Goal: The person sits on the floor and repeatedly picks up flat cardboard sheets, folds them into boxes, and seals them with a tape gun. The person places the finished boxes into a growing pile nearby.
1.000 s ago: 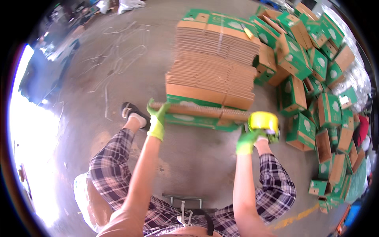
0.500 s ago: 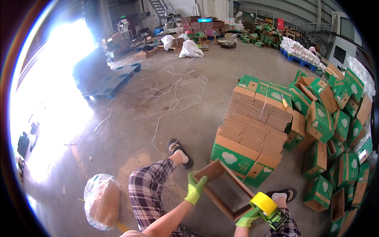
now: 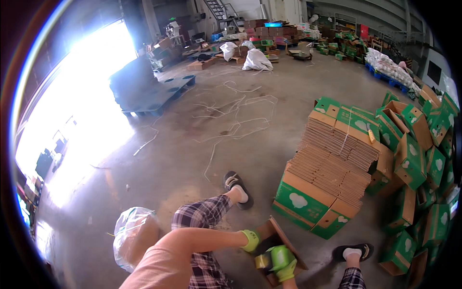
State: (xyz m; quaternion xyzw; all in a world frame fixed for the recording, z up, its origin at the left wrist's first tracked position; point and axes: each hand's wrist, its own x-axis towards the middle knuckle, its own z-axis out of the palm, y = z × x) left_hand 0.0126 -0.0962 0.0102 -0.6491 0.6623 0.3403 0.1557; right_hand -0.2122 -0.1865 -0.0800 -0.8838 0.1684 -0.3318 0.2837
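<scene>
Between my legs, an open cardboard box [image 3: 294, 248] stands tilted, its brown inside facing me in part. My left hand [image 3: 250, 240], in a yellow-green glove, holds the box at its left wall; the fingertips are hidden. Over the box, my right hand [image 3: 285, 266], gloved the same way, is closed around a green tape dispenser. The dispenser's yellow tape roll [image 3: 262, 261] shows at the hand's left, slightly blurred. Just beyond the box stands a stack of flattened green-and-brown cartons [image 3: 332, 168], its upper part tied with a white strap.
A heap of formed green cartons [image 3: 411, 159] lies to the right. Left of my leg sits a clear plastic bag [image 3: 136, 236] with something brown inside. Loose white straps [image 3: 236, 120] lie on the floor ahead. Farther off are a blue pallet [image 3: 163, 96] and a white sack [image 3: 257, 60].
My right hand has brought the tape dispenser left, over the box. The box has turned and sits lower. My left hand has moved slightly right and down with it. The view has swung left.
</scene>
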